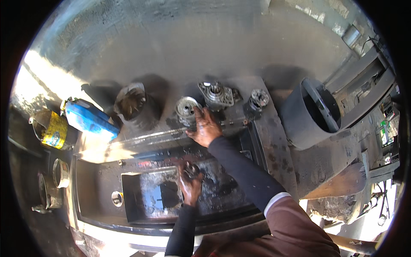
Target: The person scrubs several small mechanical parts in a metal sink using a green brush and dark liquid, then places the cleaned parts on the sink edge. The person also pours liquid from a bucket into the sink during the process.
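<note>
From up here I judge the strip-down to be well along: several parts already stand apart on the raised back ledge of the greasy metal counter [274, 128]. There is a shiny cylindrical housing [186, 109], a flanged end casting with a bearing hub [216, 95] just beside it, and a small geared piece [258, 98] further to the right. What is left, as far as I can tell, is the small dark part that I have low in the sunken tray [222, 188], plus whatever cleaning the standing pieces need.

My right hand [204, 127] is stretched forward, arm nearly straight in a dark sleeve, fingers curled round the lower side of the cylindrical housing and gripping it where it stands on the ledge. My left hand [190, 182] is drawn in close, wrist bent upward, closed round a small dark metal part [192, 169] held just above the oily tray floor; its exact shape is too grimy to make out.

Off to the left sit a blue container [90, 121] lying on its side, a yellow tin [55, 132] and a dark open pot [132, 105]. A big grey drum [310, 113] stands to the right.
</note>
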